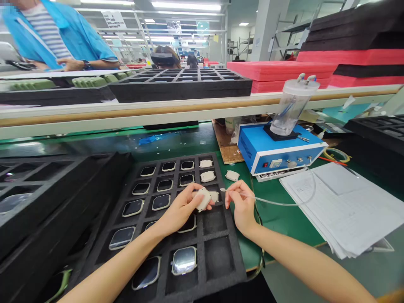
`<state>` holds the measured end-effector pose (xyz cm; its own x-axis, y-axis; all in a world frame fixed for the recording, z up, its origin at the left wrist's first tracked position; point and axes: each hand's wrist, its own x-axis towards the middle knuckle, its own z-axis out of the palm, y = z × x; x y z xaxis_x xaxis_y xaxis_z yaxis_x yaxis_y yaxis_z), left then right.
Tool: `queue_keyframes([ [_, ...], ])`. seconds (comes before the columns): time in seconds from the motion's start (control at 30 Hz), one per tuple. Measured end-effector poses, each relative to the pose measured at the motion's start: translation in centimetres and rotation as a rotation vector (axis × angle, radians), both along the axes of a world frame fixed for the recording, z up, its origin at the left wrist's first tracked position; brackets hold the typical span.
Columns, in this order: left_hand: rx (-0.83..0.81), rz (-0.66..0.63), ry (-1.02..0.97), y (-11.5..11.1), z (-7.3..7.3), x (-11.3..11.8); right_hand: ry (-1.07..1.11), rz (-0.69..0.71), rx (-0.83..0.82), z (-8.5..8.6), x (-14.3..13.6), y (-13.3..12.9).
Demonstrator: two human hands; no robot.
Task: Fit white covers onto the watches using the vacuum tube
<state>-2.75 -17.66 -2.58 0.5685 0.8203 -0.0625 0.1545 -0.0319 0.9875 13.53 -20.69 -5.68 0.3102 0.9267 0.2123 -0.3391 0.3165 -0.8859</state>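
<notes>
My left hand (181, 206) is closed around a cream watch case (203, 199), holding it over the right column of a black foam tray (236, 252). Another cream case (215, 196) lies in the cell just behind it, partly hidden. Between the fingers of my right hand (242, 206) is a clear thin tube (280, 203); its small tip points left toward the held case, with a gap between them. Square watches with dark screens (161, 202) fill several cells of the tray. One loose cream case (232, 175) rests on the green bench beyond my right hand.
The tube runs to a blue control box (280, 143) that carries a clear cylinder (290, 107). Papers (344, 206) lie to the right. Stacked foam trays (47, 219) stand at left. A shelf (189, 110) crosses ahead; behind it stands a person in a blue shirt (85, 38).
</notes>
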Motion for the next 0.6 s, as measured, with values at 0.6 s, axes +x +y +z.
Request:
queue_keyframes([
  [0.6,0.614,-0.223,0.609,-2.6,0.6,1.2,-0.075,0.043,-0.046,0.1,0.2,-0.1],
])
